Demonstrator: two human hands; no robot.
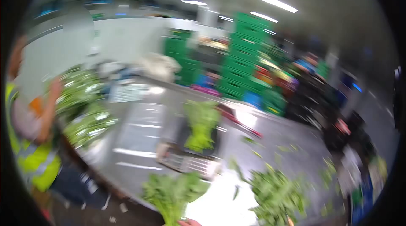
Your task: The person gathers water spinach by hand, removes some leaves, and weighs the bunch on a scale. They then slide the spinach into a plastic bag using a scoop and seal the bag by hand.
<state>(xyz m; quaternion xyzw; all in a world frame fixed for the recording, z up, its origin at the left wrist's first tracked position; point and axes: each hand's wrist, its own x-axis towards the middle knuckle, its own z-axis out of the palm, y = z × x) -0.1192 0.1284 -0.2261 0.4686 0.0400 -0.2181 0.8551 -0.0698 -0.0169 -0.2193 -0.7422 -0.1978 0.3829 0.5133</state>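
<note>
The view is blurred by motion. At the bottom edge only the top of my left hand [189, 222] shows, gripping the stems of a leafy green bunch [174, 192] over the near edge of the steel table [139, 129]. To the right, a second leafy bunch [275, 197] lies or hangs at the table's front. A thin pinkish sliver under it may be my right hand [290, 220], too little to tell. Behind them a third green bunch [201, 125] rests on a weighing scale [190, 163].
A co-worker in a yellow high-visibility vest [31, 150] stands at the left, one hand by a heap of bagged greens [84, 103]. A long red-handled item [241, 123] and loose leaves [292, 148] lie on the table. Stacked green crates [247, 53] rise behind.
</note>
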